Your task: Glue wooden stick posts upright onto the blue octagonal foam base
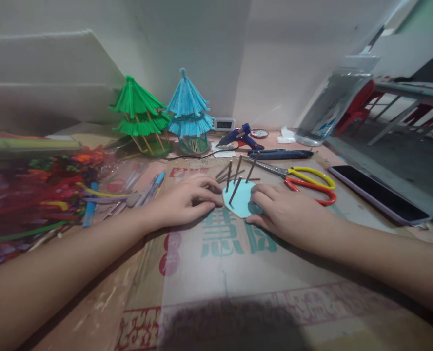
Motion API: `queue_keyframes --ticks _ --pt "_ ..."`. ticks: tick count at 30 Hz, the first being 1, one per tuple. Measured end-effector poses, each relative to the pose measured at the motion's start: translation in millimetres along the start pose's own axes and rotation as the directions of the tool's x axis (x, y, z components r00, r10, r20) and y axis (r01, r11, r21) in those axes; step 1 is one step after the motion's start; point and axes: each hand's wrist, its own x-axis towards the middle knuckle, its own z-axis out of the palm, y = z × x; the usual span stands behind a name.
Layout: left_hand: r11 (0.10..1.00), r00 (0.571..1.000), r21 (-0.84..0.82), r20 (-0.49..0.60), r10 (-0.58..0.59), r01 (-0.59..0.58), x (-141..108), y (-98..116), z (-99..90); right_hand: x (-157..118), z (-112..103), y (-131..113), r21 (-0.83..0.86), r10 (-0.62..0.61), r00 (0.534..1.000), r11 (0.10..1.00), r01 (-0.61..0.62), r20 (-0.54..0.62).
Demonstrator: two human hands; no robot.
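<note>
A light blue, many-sided board (pixel 240 207) lies on the cardboard in front of me, with several thin brown sticks (pixel 235 191) standing up from it, some tilted. My right hand (pixel 284 207) pinches the board's right edge between thumb and bent fingers. At the opposite edge, my left hand (pixel 190 199) rests with its fingers apart, fingertips touching or very close to the rim. More brown sticks (pixel 253 179) lie loose just behind the board. Scissors (pixel 293 176) with yellow and red handles lie half open behind my right hand.
A green tiered model pavilion (pixel 138 117) and a blue one (pixel 189 114) stand at the wall. Right of them are a small digital display (pixel 224 124), a blue glue gun (pixel 243 138) and a dark long tool (pixel 280 154). A phone (pixel 379 194) lies right; blurred craft materials (pixel 51 190) crowd the left.
</note>
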Motion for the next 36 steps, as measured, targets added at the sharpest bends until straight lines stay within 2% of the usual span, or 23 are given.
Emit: queue_keyframes --ticks 5,7,13,19,22,25,29,33,36 --pt "0.984 0.98 0.074 -0.128 -0.151 0.162 0 -5 4.8 5 2 14 0.107 -0.053 0.998 0.993 0.051 0.018" --pt "0.976 0.975 0.112 -0.141 -0.17 0.186 0 -7 7.1 7 1 20 0.186 -0.088 0.995 0.98 0.077 0.05" --pt "0.981 0.986 0.136 -0.12 -0.12 0.136 -1 -9 7.8 10 -2 31 0.373 -0.121 0.986 0.925 0.069 0.117" --pt "0.991 0.992 0.096 -0.1 -0.083 0.092 -1 -11 3.4 7 4 34 0.347 -0.195 0.981 0.92 0.184 -0.003" --pt "0.994 0.996 0.107 -0.088 -0.024 0.034 -2 -11 2.8 7 2 41 0.369 -0.231 0.973 0.905 0.211 0.011" --pt "0.989 0.997 0.145 -0.073 0.018 -0.007 -2 -10 3.7 6 -3 52 0.413 -0.253 0.963 0.89 0.194 0.092" --pt "0.988 0.999 0.151 -0.05 -0.003 0.01 -2 -8 3.7 6 -4 65 0.497 -0.256 0.958 0.853 0.161 0.13" --pt "0.995 0.996 0.095 -0.09 -0.013 0.021 -1 -2 1.1 8 3 63 0.613 -0.221 0.965 0.785 0.089 0.144" --pt "0.989 0.992 0.147 -0.119 0.034 -0.016 -1 4 0.1 9 11 56 0.673 -0.14 0.981 0.739 0.011 0.137"
